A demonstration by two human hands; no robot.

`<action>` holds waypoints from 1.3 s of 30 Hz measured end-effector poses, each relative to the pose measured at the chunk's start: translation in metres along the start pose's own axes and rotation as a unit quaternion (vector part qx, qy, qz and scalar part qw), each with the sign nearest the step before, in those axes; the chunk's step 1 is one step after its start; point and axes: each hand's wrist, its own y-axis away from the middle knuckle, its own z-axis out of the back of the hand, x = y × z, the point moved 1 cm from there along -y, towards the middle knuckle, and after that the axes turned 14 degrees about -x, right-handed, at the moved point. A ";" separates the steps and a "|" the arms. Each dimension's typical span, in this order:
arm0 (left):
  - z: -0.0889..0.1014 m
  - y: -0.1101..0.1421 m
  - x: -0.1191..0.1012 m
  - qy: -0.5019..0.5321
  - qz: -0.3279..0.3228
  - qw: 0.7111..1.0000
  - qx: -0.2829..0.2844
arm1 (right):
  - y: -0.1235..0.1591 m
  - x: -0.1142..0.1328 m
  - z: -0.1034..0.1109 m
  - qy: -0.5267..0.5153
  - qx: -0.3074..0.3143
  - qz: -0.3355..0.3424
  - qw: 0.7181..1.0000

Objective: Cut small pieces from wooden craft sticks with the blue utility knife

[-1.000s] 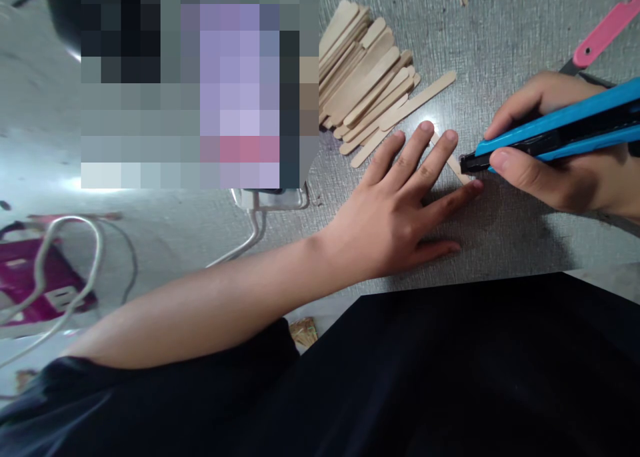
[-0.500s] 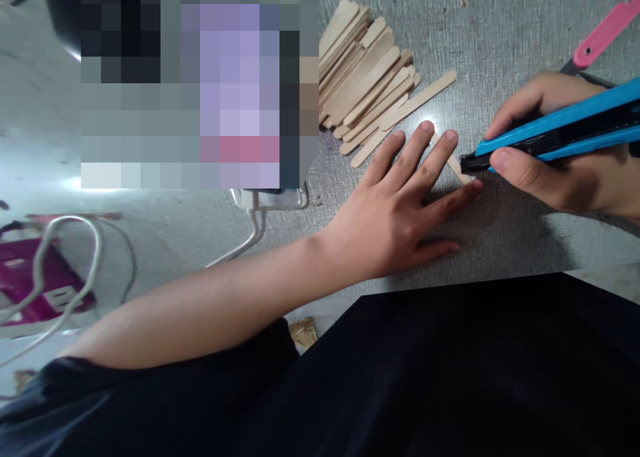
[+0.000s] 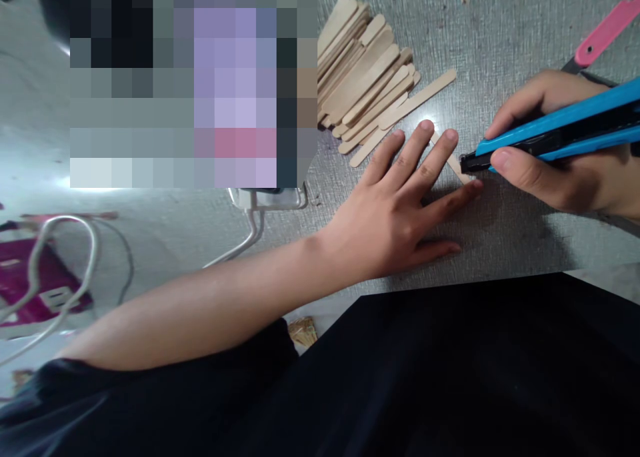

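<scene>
My left hand [image 3: 400, 190] lies flat on the grey tabletop with its fingers spread. Under its fingers is a single wooden craft stick [image 3: 454, 158], partly covered, with its lower end by my index fingertip. Wrapped in my right hand [image 3: 555, 157] is a blue and black utility knife [image 3: 543, 134]. The knife's black tip touches or hovers just over the stick near that end; I cannot tell which, and no blade is visible. Just beyond my left fingertips lies a heap of craft sticks [image 3: 367, 77], with one stick [image 3: 420, 99] jutting out to the right.
A pink-handled tool [image 3: 607, 27] lies beyond my right hand. White cables [image 3: 255, 227] run from a white plug block [image 3: 270, 198] on the left. A purple packet [image 3: 37, 280] sits at the far left. The upper left is blurred into blocks. Small scraps lie at the top.
Both hands, the knife and the stick under them hold the same position. Only the view has shifted very slightly.
</scene>
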 end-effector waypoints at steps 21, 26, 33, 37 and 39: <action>0.002 0.000 0.000 0.001 0.017 1.000 0.020 | -0.002 -0.004 -0.001 0.011 -0.002 0.039 0.999; 0.002 -0.001 -0.001 -0.003 0.009 1.000 0.015 | -0.001 -0.002 0.001 0.035 0.008 0.030 0.999; 0.002 0.000 -0.001 0.002 0.010 1.000 0.011 | -0.002 0.001 0.001 0.053 0.013 0.020 0.998; 0.003 -0.001 -0.001 0.006 0.016 1.000 0.015 | -0.002 0.000 0.000 0.051 -0.006 0.030 0.998; 0.003 -0.001 -0.001 0.009 0.023 0.999 0.021 | -0.002 0.000 0.000 0.047 -0.010 0.033 0.998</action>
